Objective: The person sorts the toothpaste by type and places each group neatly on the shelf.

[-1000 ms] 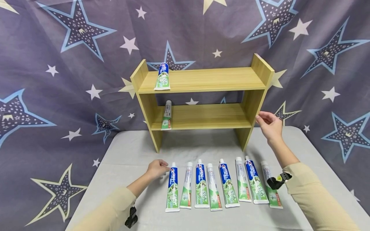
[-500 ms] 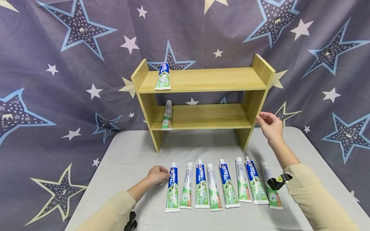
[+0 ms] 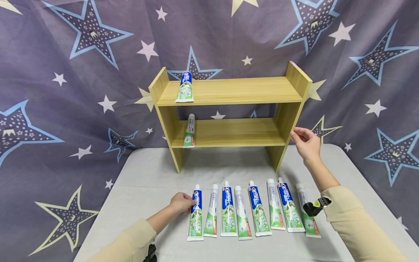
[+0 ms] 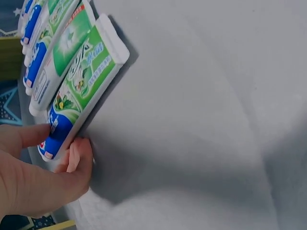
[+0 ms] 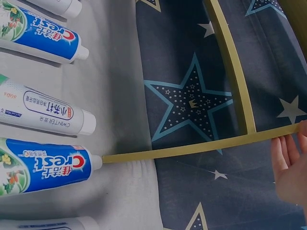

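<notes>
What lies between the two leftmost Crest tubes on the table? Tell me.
A single white and green tube lies between the leftmost Crest tube and the next Crest tube, as the head view shows.

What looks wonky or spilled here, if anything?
Nothing looks spilled or broken. The lineup looks uneven: the rightmost toothpaste tube pokes out farther in front than the blue-and-green tube beside it, so their ends don't match.

Head camera: above, facing forward and down across tabletop point(image 3: 147, 171) and shelf point(image 3: 235, 91). Left wrist: close on left hand point(image 4: 45, 184). Right wrist: close, toward shelf's right panel point(image 5: 201, 146). All views share toothpaste tubes point(image 3: 228, 214).
</notes>
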`<act>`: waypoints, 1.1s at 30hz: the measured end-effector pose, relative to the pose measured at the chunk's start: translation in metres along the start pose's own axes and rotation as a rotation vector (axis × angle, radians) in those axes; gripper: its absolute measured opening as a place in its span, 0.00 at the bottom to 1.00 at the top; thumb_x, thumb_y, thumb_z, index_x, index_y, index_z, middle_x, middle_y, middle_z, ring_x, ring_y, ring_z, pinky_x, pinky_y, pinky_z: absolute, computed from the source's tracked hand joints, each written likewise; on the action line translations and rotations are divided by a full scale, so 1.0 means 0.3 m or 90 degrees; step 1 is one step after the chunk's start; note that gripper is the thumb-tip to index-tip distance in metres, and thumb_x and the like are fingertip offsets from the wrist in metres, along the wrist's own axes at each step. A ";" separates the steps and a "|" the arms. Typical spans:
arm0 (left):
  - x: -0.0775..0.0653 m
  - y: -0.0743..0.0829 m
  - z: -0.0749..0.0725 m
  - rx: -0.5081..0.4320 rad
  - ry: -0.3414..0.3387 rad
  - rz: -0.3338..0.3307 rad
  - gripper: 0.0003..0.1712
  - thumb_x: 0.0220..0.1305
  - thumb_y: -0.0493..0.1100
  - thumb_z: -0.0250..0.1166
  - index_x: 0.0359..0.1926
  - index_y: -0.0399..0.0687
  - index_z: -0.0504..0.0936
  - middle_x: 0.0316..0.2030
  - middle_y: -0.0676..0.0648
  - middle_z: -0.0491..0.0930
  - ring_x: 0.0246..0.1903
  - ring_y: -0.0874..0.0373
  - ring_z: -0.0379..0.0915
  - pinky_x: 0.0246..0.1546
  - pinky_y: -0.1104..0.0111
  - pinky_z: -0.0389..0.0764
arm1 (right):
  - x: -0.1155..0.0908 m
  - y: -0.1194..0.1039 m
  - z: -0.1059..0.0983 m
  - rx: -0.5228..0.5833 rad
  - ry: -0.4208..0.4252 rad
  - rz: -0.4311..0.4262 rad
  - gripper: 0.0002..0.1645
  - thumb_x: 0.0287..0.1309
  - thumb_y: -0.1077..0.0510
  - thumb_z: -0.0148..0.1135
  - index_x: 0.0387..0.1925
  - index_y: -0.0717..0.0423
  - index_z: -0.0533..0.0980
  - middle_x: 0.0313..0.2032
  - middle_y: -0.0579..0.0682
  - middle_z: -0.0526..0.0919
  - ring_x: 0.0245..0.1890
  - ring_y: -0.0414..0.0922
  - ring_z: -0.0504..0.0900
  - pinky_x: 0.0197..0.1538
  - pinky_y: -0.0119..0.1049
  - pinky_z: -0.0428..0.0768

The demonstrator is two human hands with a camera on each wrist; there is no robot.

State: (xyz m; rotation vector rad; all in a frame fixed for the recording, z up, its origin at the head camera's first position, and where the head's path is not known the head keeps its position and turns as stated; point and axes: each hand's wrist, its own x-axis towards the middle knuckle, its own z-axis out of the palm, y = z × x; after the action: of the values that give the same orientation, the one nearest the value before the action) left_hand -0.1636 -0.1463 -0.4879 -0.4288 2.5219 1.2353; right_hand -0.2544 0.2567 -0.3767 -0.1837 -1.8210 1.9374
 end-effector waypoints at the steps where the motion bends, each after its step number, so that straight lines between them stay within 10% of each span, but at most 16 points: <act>1: -0.002 0.001 0.001 0.001 0.003 -0.005 0.12 0.58 0.39 0.67 0.36 0.33 0.77 0.27 0.43 0.78 0.27 0.57 0.75 0.26 0.71 0.82 | 0.000 0.000 -0.001 0.001 0.001 -0.001 0.16 0.54 0.70 0.63 0.25 0.44 0.78 0.22 0.31 0.82 0.24 0.26 0.80 0.32 0.14 0.80; 33: -0.065 0.028 0.066 0.022 0.026 -0.005 0.18 0.47 0.39 0.74 0.34 0.34 0.75 0.30 0.41 0.79 0.30 0.54 0.75 0.30 0.69 0.78 | 0.004 0.006 -0.003 -0.046 0.000 0.002 0.13 0.55 0.68 0.63 0.28 0.45 0.77 0.22 0.27 0.81 0.25 0.24 0.79 0.33 0.13 0.80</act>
State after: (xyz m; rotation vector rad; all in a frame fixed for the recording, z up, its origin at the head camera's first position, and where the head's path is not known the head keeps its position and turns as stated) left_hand -0.1466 -0.1231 -0.4859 -0.4594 2.5698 1.1904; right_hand -0.2555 0.2581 -0.3782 -0.2097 -1.8938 1.8747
